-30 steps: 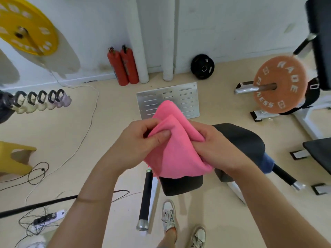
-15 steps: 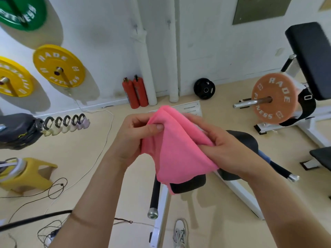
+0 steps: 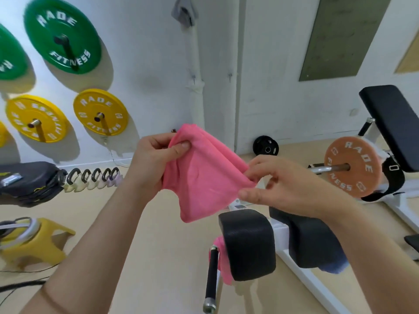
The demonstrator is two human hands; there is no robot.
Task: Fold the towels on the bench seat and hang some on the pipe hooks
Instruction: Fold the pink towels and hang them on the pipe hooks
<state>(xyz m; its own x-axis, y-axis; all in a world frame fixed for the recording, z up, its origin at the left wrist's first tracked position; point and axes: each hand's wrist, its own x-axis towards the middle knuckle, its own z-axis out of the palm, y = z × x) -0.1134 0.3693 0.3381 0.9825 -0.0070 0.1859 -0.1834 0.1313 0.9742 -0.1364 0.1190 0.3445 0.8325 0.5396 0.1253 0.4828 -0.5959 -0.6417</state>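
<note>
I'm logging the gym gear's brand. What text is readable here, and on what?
"RADE FITNESS": green plate on the wall.
"RADE FITNESS": yellow plate nearer the towel.
"RADE FITNESS": other yellow plate, lettering rotated.
"RADE FITNESS": orange plate on the bar.
Cut-off green plate at the left edge: letters incomplete, unreadable.
Pink towel: no text.

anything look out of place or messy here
Yes: apart from the held pink towel, a second pink towel droops beside the nearer black pad, and a blue cloth pokes out beneath the other pad.
</note>
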